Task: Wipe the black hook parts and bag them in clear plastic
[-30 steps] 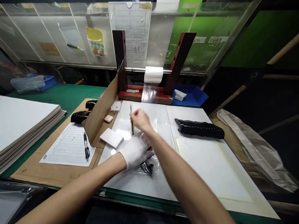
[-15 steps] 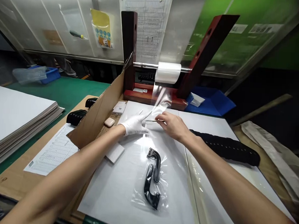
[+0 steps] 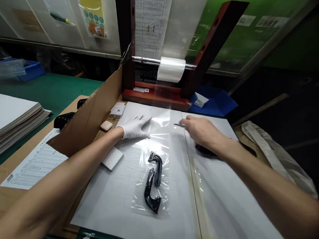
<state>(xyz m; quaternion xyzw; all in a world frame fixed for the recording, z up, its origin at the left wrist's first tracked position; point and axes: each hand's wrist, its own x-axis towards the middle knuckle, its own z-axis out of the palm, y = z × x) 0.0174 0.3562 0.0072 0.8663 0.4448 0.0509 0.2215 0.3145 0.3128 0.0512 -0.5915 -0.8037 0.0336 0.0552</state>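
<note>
In the head view, the gloved left hand (image 3: 135, 128) lies open and flat on clear plastic film (image 3: 159, 121), fingers spread, holding nothing. The bare right hand (image 3: 201, 131) is closed around a thin metal pin (image 3: 180, 125), only its tip showing. Two black parts (image 3: 149, 194) lie in a clear bag (image 3: 162, 200) below, and a blurred black object (image 3: 204, 149) is partly hidden under the right wrist.

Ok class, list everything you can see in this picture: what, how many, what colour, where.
board: 1, white, centre
bag: 1, clear, on board
brackets: 2, black, inside bag
roll: 1, white, on steel rod
stand: 1, red, behind board
divider: 1, brown, left of board
pad: 1, white, beside divider
form: 1, white, left of divider
paper stack: 1, white, far left
bins: 2, blue, far back
pick: 1, silver, at right hand
left hand: 1, white-gloved, flat on film
right hand: 1, bare, above board
</note>
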